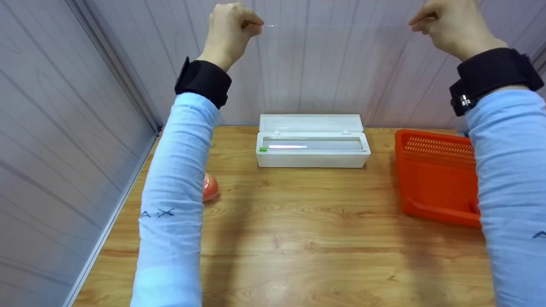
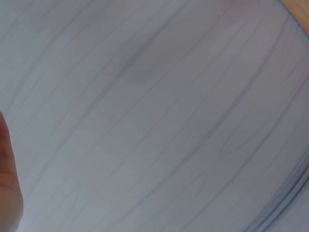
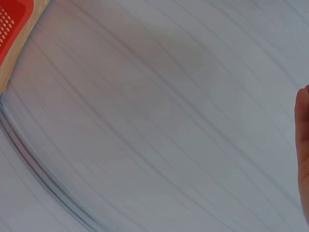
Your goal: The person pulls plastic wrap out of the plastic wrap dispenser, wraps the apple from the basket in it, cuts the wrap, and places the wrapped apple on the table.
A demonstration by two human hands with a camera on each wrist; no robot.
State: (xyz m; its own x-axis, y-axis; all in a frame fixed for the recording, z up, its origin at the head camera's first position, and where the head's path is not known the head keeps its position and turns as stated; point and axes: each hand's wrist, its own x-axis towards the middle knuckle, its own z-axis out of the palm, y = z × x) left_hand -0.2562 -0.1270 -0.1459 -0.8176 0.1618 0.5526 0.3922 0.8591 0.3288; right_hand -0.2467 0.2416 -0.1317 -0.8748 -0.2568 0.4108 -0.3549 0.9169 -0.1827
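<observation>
High in the head view, a sheet of clear plastic wrap (image 1: 324, 26) is stretched between two raised hands, its top edge a faint bright line. My left hand (image 1: 232, 32) pinches one top corner between thumb and fingers. The other top corner is pinched by my right hand (image 1: 452, 27). How far down the wrap hangs is hard to tell, as it is see-through. Below it, on the table, stands a white plastic wrap dispenser box (image 1: 313, 160) with its lid up, a roll inside and a green slider (image 1: 262, 149) at the left of its front rim.
A red-orange round fruit (image 1: 210, 187), probably an apple or peach, lies partly behind my left sleeve. At the right stands an orange plastic basket (image 1: 441, 215), partly hidden by my right sleeve. Panelled walls (image 1: 55, 128) bound the wooden table (image 1: 320, 256) at the left and back.
</observation>
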